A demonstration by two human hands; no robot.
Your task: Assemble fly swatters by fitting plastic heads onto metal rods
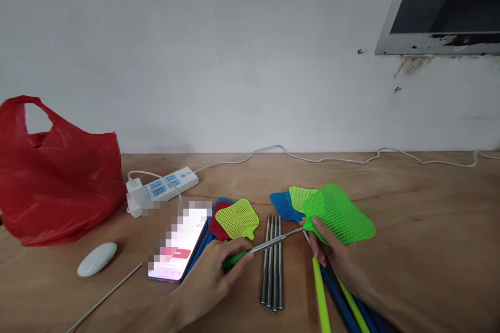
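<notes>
My left hand (219, 270) is closed around the green handle of a telescopic metal rod (273, 243), which slants up to the right. Pinched by its neck in my right hand (328, 242) is a bright green fly swatter head (344, 213). The rod's tip meets that neck at my right fingertips; whether it sits inside is hidden. Several bare metal rods (272, 270) lie side by side between my hands. A blue swatter head (285, 205) and a yellow one (302, 197) lie behind the green head. Beside my left hand are another yellow head (237, 218) and a red one (219, 226).
Yellow handles (321, 291) and blue handles (339, 302) lie below my right hand. To the left are a lit phone (182, 242), a white oval case (97, 259), a power strip (172, 184) with cables, and a red plastic bag (62, 182). A white wall (242, 62) stands behind.
</notes>
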